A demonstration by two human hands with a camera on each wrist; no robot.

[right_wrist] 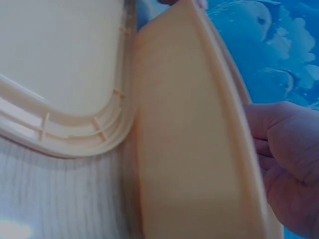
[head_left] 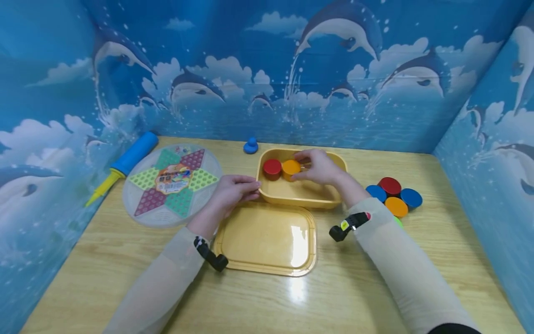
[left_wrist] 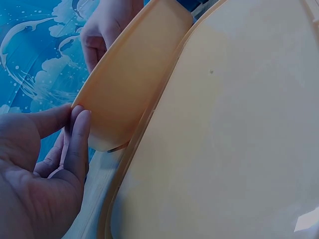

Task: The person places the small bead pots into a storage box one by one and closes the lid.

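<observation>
A yellow plastic box (head_left: 304, 202) stands open at the middle of the table, with a red round tub (head_left: 272, 170) and an orange round tub (head_left: 290, 170) at its left end. My right hand (head_left: 319, 168) reaches into it and grips the orange tub between thumb and fingers. In the right wrist view the box wall hides the fingertips of the right hand (right_wrist: 294, 159). At the box's left corner my left hand (head_left: 233, 191) pinches the rim; the left wrist view shows thumb and fingers of the left hand (left_wrist: 47, 164) meeting there.
The box's translucent yellow lid (head_left: 267, 239) lies flat in front of it. Several coloured round tubs (head_left: 396, 207) cluster at right. On the left are a Chinese checkers board (head_left: 173, 183) and a blue-and-yellow pump (head_left: 129, 160). A blue toy duck (head_left: 251, 146) sits behind, near the dolphin-print backdrop.
</observation>
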